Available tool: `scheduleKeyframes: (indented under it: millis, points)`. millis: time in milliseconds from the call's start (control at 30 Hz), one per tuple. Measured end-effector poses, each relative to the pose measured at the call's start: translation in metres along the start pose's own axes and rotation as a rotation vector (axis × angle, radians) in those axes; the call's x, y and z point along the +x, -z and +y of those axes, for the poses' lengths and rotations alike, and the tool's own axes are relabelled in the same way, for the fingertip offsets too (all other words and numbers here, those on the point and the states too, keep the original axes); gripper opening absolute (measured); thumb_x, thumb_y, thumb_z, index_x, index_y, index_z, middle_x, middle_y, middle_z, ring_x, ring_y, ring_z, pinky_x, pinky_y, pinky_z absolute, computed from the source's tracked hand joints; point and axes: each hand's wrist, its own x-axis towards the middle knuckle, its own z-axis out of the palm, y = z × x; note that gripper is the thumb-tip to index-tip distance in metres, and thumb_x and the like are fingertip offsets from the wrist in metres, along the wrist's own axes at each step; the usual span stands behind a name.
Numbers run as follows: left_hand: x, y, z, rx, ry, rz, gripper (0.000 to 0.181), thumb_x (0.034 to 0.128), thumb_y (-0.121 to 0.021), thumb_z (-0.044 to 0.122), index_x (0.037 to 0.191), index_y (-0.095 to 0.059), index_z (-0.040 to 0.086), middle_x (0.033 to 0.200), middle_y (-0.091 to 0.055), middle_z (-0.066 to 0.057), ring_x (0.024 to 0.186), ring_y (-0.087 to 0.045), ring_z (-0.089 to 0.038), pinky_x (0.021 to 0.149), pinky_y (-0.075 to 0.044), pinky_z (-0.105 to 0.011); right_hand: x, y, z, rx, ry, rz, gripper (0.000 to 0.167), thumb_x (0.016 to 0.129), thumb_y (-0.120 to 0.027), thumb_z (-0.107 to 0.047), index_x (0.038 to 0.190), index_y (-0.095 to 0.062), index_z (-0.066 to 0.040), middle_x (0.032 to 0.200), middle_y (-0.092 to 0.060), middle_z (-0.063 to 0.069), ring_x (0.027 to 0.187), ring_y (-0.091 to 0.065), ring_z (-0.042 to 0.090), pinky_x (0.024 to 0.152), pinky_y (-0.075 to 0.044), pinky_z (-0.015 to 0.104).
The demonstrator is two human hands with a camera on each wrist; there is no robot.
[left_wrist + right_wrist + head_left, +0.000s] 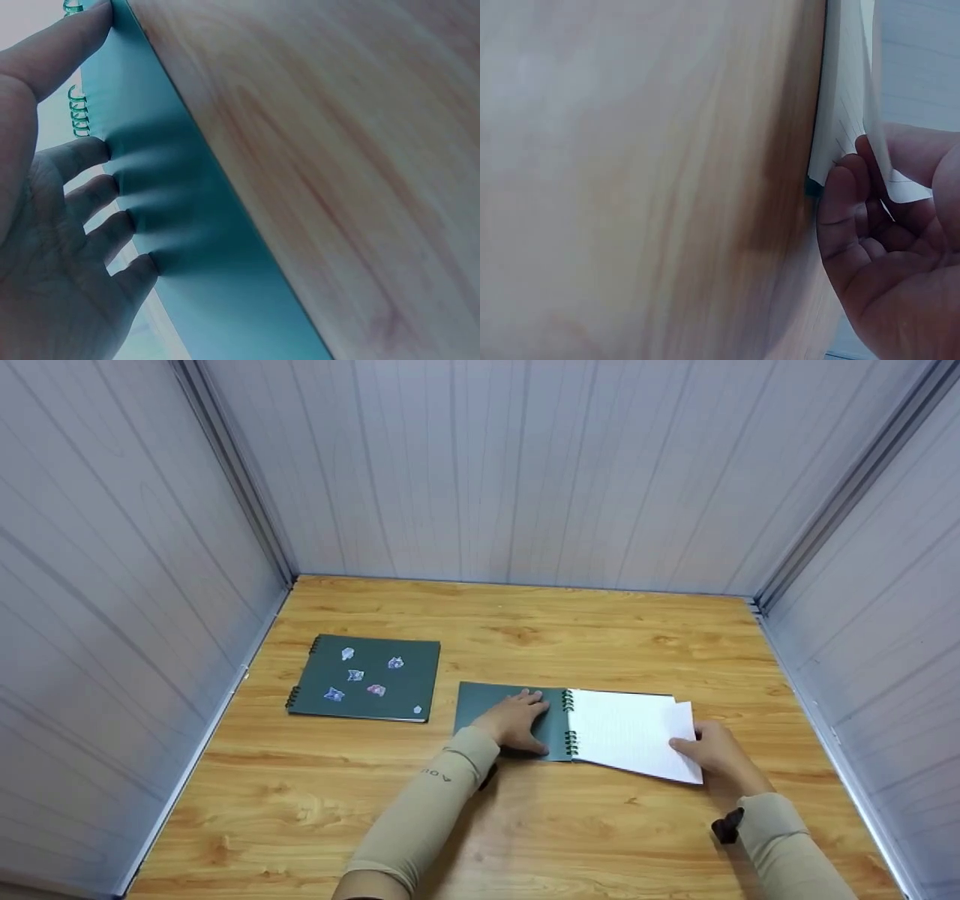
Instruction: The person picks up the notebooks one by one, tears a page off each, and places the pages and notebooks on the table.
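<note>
An open spiral notebook [615, 727] lies on the wooden table, its dark green cover [202, 225] folded out to the left and its white ruled pages to the right. My left hand [519, 721] rests on the inside of the cover with fingers spread, beside the green wire rings [570, 744]. In the left wrist view its fingertips press against the cover. At the notebook's right edge my right hand [716, 750] pinches a white page [877, 142] between thumb and fingers. That page is raised a little off the others and bends at its edge.
A second green spiral notebook [375, 679], closed and dotted with several small stickers, lies on the table [525, 622] to the left. White panel walls [487, 472] with metal corner strips stand around the table's left, back and right sides.
</note>
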Motion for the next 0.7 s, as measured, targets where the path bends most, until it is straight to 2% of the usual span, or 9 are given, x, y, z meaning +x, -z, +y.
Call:
scheduleKeyframes:
  millis: [133,233,367,433,600,700]
  points:
    - [-0.0004,0.001,0.0015,0.006,0.002,-0.002,0.091,0.0991,-0.077,0.052,0.172,-0.034,0.018,0.182,-0.024,-0.006,0.171,-0.016,-0.028,0.139,-0.02,-0.046,-0.0001,0.0004,0.0005,-0.003,0.0,-0.011,0.034,0.106,-0.069,-0.017,0.122,-0.071,0.013,0.112,-0.076,0.025,0.095,-0.068,0.023,0.077,-0.056,0.032]
    - [-0.0011,0.0014,0.0018,0.005,0.003,-0.001,0.091,0.099,-0.077,0.052,0.172,-0.034,0.019,0.182,-0.024,-0.006,0.171,-0.016,-0.028,0.139,-0.02,-0.046,0.001,0.0023,0.0013,-0.014,-0.029,-0.023,0.04,0.108,-0.067,-0.018,0.128,-0.067,0.016,0.12,-0.074,0.03,0.102,-0.067,0.028,0.085,-0.057,0.039]
    - [-0.0007,0.0017,0.0017,0.009,0.006,0.005,0.092,0.0983,-0.078,0.052,0.172,-0.035,0.018,0.182,-0.025,-0.006,0.17,-0.018,-0.028,0.138,-0.022,-0.047,0.0024,0.0051,0.0051,-0.01,-0.063,-0.017,0.043,0.108,-0.065,-0.017,0.132,-0.063,0.019,0.124,-0.071,0.031,0.103,-0.063,0.03,0.088,-0.056,0.041]
    - [-0.0005,0.0023,0.0018,0.013,0.015,0.006,0.092,0.0977,-0.079,0.052,0.172,-0.035,0.018,0.182,-0.026,-0.007,0.17,-0.019,-0.029,0.138,-0.023,-0.046,0.0027,0.0054,0.0063,0.003,-0.063,-0.006,0.043,0.107,-0.065,-0.017,0.131,-0.064,0.019,0.121,-0.071,0.029,0.099,-0.061,0.028,0.084,-0.054,0.037]
    - [-0.001,0.0034,0.0032,-0.016,0.036,-0.011,0.093,0.0973,-0.08,0.051,0.172,-0.034,0.019,0.182,-0.024,-0.005,0.171,-0.016,-0.027,0.138,-0.021,-0.046,0.0015,0.004,0.0063,0.12,-0.058,0.009,0.042,0.109,-0.062,-0.018,0.129,-0.061,0.019,0.112,-0.073,0.025,0.09,-0.066,0.018,0.074,-0.057,0.029]
    - [0.0,0.0032,0.0042,-0.028,0.03,-0.013,0.093,0.0976,-0.08,0.05,0.172,-0.034,0.018,0.183,-0.023,-0.006,0.171,-0.015,-0.027,0.139,-0.02,-0.046,0.0006,0.0059,0.0055,0.177,-0.057,0.014,0.042,0.11,-0.058,-0.016,0.131,-0.059,0.021,0.111,-0.072,0.024,0.089,-0.068,0.017,0.073,-0.058,0.028]
